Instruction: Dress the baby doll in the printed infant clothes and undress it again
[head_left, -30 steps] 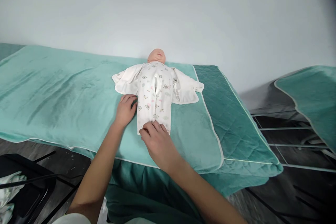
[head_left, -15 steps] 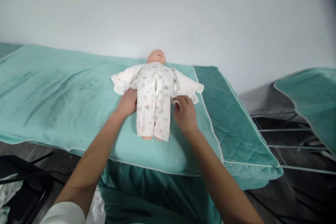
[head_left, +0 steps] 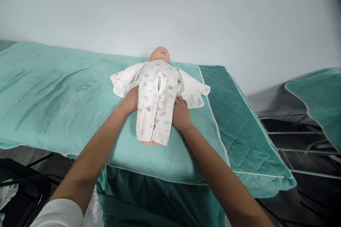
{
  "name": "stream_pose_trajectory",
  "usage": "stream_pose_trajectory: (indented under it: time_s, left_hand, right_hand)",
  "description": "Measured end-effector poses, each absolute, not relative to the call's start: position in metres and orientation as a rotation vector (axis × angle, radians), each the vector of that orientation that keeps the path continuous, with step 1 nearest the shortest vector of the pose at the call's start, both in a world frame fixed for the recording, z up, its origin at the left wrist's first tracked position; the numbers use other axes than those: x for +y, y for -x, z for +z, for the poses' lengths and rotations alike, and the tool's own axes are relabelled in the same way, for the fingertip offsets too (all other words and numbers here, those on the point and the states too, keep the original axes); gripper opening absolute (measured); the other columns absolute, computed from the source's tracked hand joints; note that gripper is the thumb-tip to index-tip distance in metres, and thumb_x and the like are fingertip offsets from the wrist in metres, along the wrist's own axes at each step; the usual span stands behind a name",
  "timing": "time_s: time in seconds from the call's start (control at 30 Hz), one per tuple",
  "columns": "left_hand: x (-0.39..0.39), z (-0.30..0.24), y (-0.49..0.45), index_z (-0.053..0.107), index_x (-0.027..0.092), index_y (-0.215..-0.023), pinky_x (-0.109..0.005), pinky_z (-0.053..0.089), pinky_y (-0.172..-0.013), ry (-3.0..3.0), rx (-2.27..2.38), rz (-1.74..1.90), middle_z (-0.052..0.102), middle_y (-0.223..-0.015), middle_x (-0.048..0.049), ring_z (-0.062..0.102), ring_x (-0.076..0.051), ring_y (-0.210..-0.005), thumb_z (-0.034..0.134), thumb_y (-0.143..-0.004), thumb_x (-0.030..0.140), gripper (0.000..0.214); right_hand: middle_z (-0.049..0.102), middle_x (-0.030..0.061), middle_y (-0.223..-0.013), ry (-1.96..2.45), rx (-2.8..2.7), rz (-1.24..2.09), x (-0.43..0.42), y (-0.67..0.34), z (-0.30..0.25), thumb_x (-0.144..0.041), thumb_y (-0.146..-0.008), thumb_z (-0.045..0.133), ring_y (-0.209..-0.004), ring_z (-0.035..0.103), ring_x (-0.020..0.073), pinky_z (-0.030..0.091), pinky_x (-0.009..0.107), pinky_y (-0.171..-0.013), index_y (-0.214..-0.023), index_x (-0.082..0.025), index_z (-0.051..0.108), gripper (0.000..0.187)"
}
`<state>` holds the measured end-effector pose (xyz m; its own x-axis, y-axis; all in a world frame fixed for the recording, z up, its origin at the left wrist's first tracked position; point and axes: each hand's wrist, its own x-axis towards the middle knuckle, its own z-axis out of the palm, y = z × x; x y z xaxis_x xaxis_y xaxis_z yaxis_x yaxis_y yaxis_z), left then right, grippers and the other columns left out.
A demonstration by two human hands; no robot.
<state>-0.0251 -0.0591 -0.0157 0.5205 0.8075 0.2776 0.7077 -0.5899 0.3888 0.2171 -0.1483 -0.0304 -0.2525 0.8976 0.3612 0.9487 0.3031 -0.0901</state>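
A baby doll (head_left: 160, 54) lies on its back, head toward the wall, its toes showing below the printed trouser legs. White baby clothes (head_left: 154, 113) with small printed figures cover its body and legs, and the white sleeves (head_left: 193, 90) spread out to both sides. My left hand (head_left: 131, 100) is at the left edge of the clothes, at hip height, with its fingers tucked out of sight beneath the fabric. On the opposite side, my right hand (head_left: 181, 114) presses against the clothes, fingers curled in at the edge; its fingertips are hidden.
A green plush cover (head_left: 66, 88) lies under the doll, over a darker quilted mattress (head_left: 234, 124). The white wall (head_left: 170, 10) rises directly behind. At the right are a metal frame (head_left: 295, 133) and another green cover (head_left: 319, 103). A black chair (head_left: 34, 191) stands lower left.
My right hand has moved left, from beside the doll to against the clothes. My left hand has slipped slightly further under their edge. The trouser legs have shifted slightly left at the bottom.
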Motion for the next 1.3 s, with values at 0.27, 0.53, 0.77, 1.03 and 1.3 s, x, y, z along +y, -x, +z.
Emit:
stream_pose_trajectory:
  time_s: [0.27, 0.53, 0.77, 1.03, 1.3]
  left_hand:
    - [-0.064, -0.010, 0.027, 0.064, 0.019, -0.135, -0.047, 0.049, -0.110, -2.599, 1.258, 0.555, 0.070, -0.132, -0.0130, 0.061, -0.034, -0.128, 0.056, -0.096, 0.037, 0.044]
    - [-0.076, -0.007, 0.025, 0.072, 0.018, -0.115, -0.046, 0.051, -0.094, -2.675, 1.336, 0.582, 0.072, -0.106, -0.0138, 0.065, -0.032, -0.106, 0.049, -0.099, 0.031, 0.031]
    - [-0.114, -0.019, 0.048, 0.072, 0.021, -0.081, -0.042, 0.047, -0.078, -2.863, 1.294, 0.572, 0.068, -0.090, -0.0125, 0.060, -0.028, -0.093, 0.051, -0.096, 0.022, 0.025]
    - [-0.128, -0.022, 0.056, 0.075, 0.023, -0.080, -0.043, 0.044, -0.080, -2.779, 1.308, 0.516, 0.067, -0.095, -0.0102, 0.057, -0.026, -0.093, 0.059, -0.093, 0.023, 0.021]
    - [-0.118, -0.023, 0.058, 0.070, 0.022, -0.078, -0.039, 0.048, -0.087, -2.534, 1.357, 0.762, 0.069, -0.094, -0.0069, 0.058, -0.024, -0.096, 0.056, -0.093, 0.021, 0.021]
  right_hand:
    - [0.073, 0.0168, -0.105, 1.459, -2.271, -0.068, -0.133, -0.218, -0.032, -0.026, -0.097, 0.051, -0.106, 0.063, 0.0335, 0.049, 0.049, -0.096, -0.102, -0.015, 0.074, 0.026]
    - [0.074, 0.0132, -0.121, 1.254, -2.043, 0.071, -0.140, -0.222, -0.033, -0.044, -0.099, 0.049, -0.117, 0.068, 0.0320, 0.057, 0.047, -0.098, -0.120, -0.020, 0.070, 0.037]
    - [0.074, 0.0166, -0.121, 1.337, -2.129, 0.134, -0.141, -0.231, -0.034, -0.035, -0.092, 0.060, -0.116, 0.066, 0.0344, 0.055, 0.048, -0.099, -0.115, -0.019, 0.072, 0.030]
    - [0.069, 0.0094, -0.085, 1.385, -2.235, 0.164, -0.165, -0.245, -0.031, -0.022, -0.090, 0.053, -0.082, 0.065, 0.0240, 0.050, 0.035, -0.072, -0.080, -0.020, 0.069, 0.019]
    - [0.064, 0.0013, -0.076, 1.420, -1.750, 0.442, -0.176, -0.259, -0.024, -0.037, -0.097, 0.054, -0.071, 0.058, 0.0172, 0.046, 0.030, -0.070, -0.081, -0.021, 0.064, 0.024]
